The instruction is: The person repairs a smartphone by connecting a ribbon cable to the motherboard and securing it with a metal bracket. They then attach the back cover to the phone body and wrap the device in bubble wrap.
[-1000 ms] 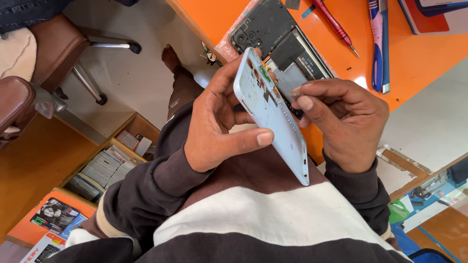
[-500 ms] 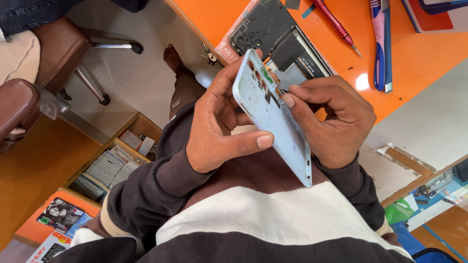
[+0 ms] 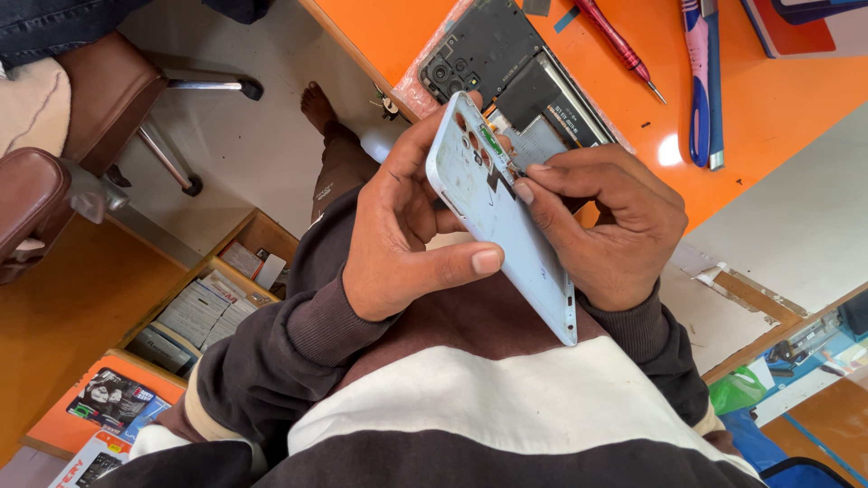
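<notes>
Left hand [image 3: 407, 235] grips the pale blue phone back cover [image 3: 502, 221] tilted over the lap, at 6 o'clock from the opened phone [image 3: 506, 63] on the orange surface [image 3: 778, 99]. Right hand [image 3: 606, 221] fingers have crept up from a second ago, pinched narrow on the cover's inner edge, so they're working closer to the camera cutouts.

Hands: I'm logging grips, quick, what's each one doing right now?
Left hand: closed around the pale blue phone cover, holding it up.
Right hand: fingertips pinched at the cover's inner face; anything between them cannot be told.

Flat white boxes [image 3: 203, 307] fill a floor-level wooden shelf; picture-printed packets [image 3: 113, 398] lie below.
</notes>
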